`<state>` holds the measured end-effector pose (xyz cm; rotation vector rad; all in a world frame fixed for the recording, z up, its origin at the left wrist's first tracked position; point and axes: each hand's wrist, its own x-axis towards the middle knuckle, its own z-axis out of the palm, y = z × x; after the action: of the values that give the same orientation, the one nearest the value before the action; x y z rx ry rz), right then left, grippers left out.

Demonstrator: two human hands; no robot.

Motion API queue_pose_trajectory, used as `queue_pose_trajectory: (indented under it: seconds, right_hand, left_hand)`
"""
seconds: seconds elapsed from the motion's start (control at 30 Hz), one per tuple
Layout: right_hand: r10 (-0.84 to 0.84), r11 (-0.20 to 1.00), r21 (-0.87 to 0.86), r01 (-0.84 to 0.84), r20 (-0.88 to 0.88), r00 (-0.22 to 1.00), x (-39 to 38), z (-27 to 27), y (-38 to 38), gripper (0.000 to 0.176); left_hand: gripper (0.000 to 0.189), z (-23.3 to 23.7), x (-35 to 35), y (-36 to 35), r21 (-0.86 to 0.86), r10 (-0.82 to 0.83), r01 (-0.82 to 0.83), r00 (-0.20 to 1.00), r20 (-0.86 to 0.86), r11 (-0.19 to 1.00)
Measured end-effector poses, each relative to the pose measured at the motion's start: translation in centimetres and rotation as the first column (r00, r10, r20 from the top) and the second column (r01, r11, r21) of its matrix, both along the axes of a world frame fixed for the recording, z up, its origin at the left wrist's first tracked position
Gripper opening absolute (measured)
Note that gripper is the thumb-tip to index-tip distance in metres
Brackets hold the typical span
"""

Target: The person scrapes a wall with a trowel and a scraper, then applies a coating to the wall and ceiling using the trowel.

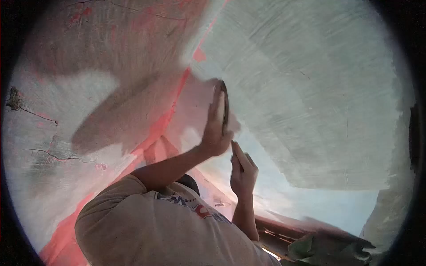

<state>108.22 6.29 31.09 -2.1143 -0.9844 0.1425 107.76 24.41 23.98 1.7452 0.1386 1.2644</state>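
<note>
My left hand (216, 126) is raised at the middle of the view. Its fingers point up along a thin, flat, dark-edged tool (226, 104), held up against the plastered surface at the corner line. Just below and to the right is my right hand (244, 174), its fingers closed together and angled up and left; what it grips, if anything, cannot be made out. Grey plaster (319, 97) with sweeping tool marks covers the surface on the right. A pink strip (177, 95) runs along the corner beside my left hand.
On the left, the pink-stained wall (102, 44) has cracks and a dark hole (15, 98). A pale blue-white patch (310, 204) borders the plaster below. Dark green, cloth-like material (315, 248) lies at the lower right. My printed shirt (168, 230) fills the bottom.
</note>
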Motion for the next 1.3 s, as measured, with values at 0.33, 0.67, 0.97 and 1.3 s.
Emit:
queue_pose_trajectory:
  seconds: [0.33, 0.67, 0.97, 1.3]
  right_hand:
    - [0.100, 0.991, 0.080, -0.107, 0.096, 0.990, 0.4, -1.7, 7.0, 0.041]
    - [0.062, 0.994, 0.084, -0.067, 0.058, 0.996, 0.4, -1.4, 3.9, 0.040]
    - [0.051, 0.999, -0.012, -0.051, 0.043, 0.998, 0.3, -0.3, 3.7, 0.039]
    - [0.116, 0.987, 0.096, -0.130, 0.143, 0.983, 0.0, -0.9, 8.2, 0.040]
  left_hand:
    - [0.100, -0.4, -0.3, 6.9, 0.024, 0.043, -0.046, 0.990, 0.134, 0.999]
    - [0.102, -0.4, -0.6, 3.9, -0.074, 0.043, -0.043, 0.999, -0.012, 0.996]
    - [0.095, 0.3, -0.4, 3.4, -0.049, 0.014, -0.011, 0.998, 0.062, 0.999]
    - [0.099, 1.1, -1.1, 7.7, -0.051, 0.058, -0.056, 0.997, 0.049, 0.997]
